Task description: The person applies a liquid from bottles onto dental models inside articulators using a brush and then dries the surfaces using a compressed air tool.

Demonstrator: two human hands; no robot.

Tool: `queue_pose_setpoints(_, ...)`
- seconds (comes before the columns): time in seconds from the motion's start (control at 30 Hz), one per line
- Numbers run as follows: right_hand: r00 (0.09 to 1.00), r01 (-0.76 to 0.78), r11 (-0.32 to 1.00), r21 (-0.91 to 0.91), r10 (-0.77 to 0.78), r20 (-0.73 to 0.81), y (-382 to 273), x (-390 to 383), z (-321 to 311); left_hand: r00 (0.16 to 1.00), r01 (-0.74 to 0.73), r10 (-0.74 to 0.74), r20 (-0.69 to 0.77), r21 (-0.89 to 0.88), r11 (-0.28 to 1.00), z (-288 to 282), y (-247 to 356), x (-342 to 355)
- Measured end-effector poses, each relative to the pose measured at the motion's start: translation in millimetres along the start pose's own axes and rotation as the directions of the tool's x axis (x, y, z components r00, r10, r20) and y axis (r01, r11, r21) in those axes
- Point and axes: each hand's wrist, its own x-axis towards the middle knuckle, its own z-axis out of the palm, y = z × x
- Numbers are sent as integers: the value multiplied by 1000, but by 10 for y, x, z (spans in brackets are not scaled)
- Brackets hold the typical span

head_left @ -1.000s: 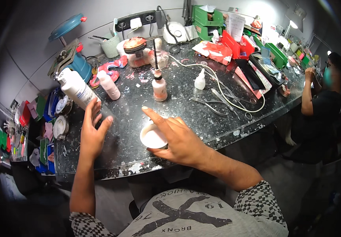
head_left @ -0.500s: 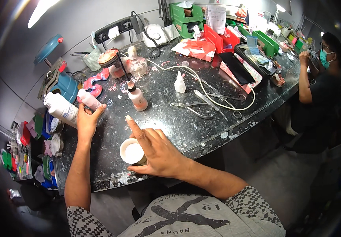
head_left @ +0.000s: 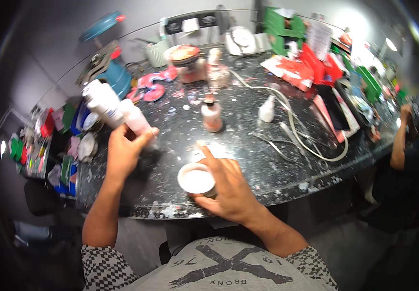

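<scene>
My left hand (head_left: 127, 153) grips a pink squeeze bottle (head_left: 135, 116), which stands beside a taller white bottle (head_left: 103, 102) on the dark speckled bench (head_left: 161, 174). My right hand (head_left: 224, 189) holds a small white cup (head_left: 192, 177), its thumb and fingers round the side and the index finger reaching past the rim; white contents show inside, blurred. Beyond the hands stand a dropper bottle with pink liquid (head_left: 212, 116) and a small translucent bottle (head_left: 267, 109). Metal pliers (head_left: 272, 145) lie to the right. The picture is smeared by motion.
At the back are a blue machine (head_left: 115, 80), pink-red wax pieces (head_left: 153, 89), jars (head_left: 190, 70), green bins (head_left: 282, 31) and red trays (head_left: 325, 65). A white cable (head_left: 335, 155) loops on the right. A co-worker (head_left: 410, 155) sits at the far right; coloured boxes crowd the left.
My left hand has moved from an open pose beside the white bottle to a grip on the pink bottle. My right hand still holds the cup. The camera view has shifted.
</scene>
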Motion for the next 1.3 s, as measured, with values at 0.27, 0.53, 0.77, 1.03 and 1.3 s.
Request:
queue_pose_setpoints(0.27,999,-11,997,-81,8,-31,-125,119,133,994,21,-36,107,137,990,-201,-132,-753)
queue_pose_setpoints(0.53,997,23,952,-304,-44,-62,-223,-58,69,999,28,-29,-23,-20,999,-763,-306,-759)
queue_pose_setpoints(0.77,943,207,927,-313,-274,-190,-618,-386,115,971,202,-52,-233,681,704,-2073,-1392,38)
queue_pose_setpoints(1.03,931,360,925,-123,-347,112,-1175,1383,202,958,269,-124,-259,656,705,-2098,-1400,-269)
queue_pose_setpoints(1.3,956,167,878,-449,-33,292,-390,3117,795,961,140,-4,-277,471,871,-973,-450,-1275)
